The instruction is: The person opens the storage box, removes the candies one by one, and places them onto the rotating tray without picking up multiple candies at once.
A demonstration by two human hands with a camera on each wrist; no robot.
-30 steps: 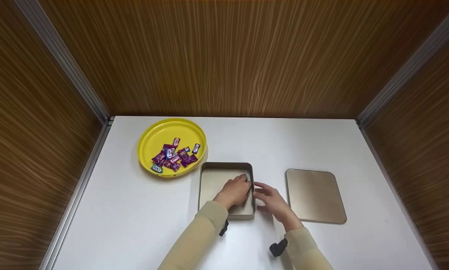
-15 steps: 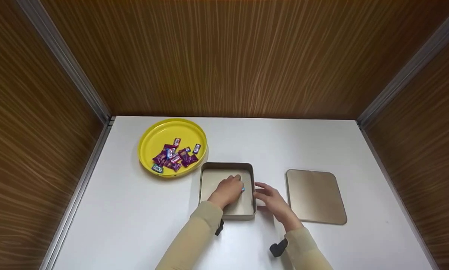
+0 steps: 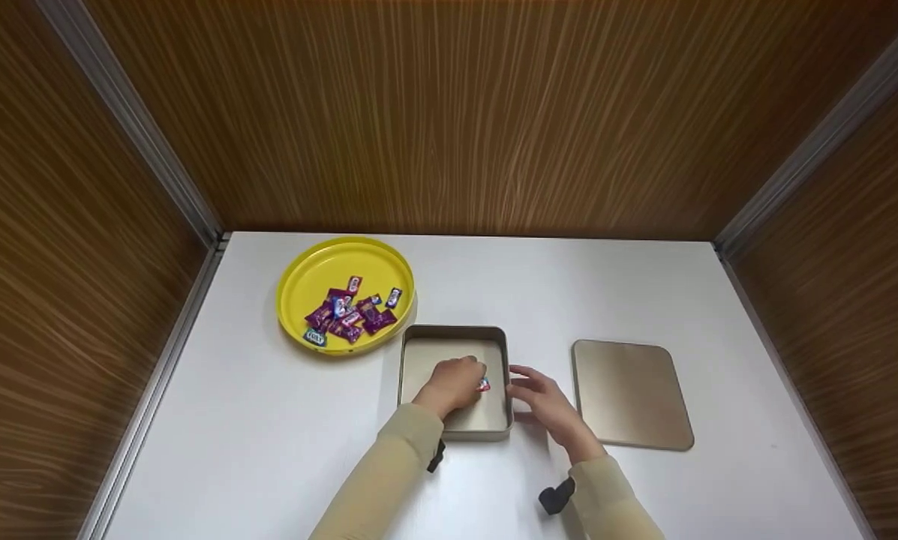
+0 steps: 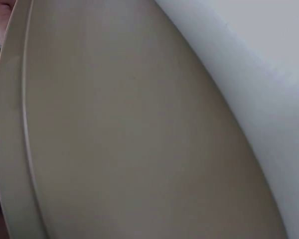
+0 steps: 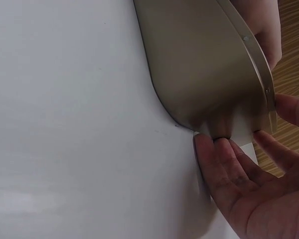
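Note:
My left hand (image 3: 456, 381) reaches down into a square gold-coloured tin (image 3: 418, 352), its fingers curled. A small wrapped candy (image 3: 483, 385) in red, white and blue shows at those fingers; the fingertips are hidden under the hand. In the left wrist view the tin's wall (image 4: 114, 124) covers most of the work, with a bit of the hand (image 4: 0, 20) above the rim. My right hand (image 3: 546, 401) rests its extended fingertips against the tin's right outer wall. In the right wrist view, the thumb of my right hand (image 5: 264, 194) lies by the rim.
A round yellow tray (image 3: 306, 281) with several wrapped candies (image 3: 347, 319) stands at the back left, close to the tin. Flat on the white table (image 3: 268, 435) to the right lies the gold lid (image 3: 632, 394). Wood-grain panels (image 3: 449, 112) enclose the table's back and sides.
My left hand has moved left from the tin's right wall toward its middle and slightly nearer, and the candy has come into sight at its fingers. My right hand stays put.

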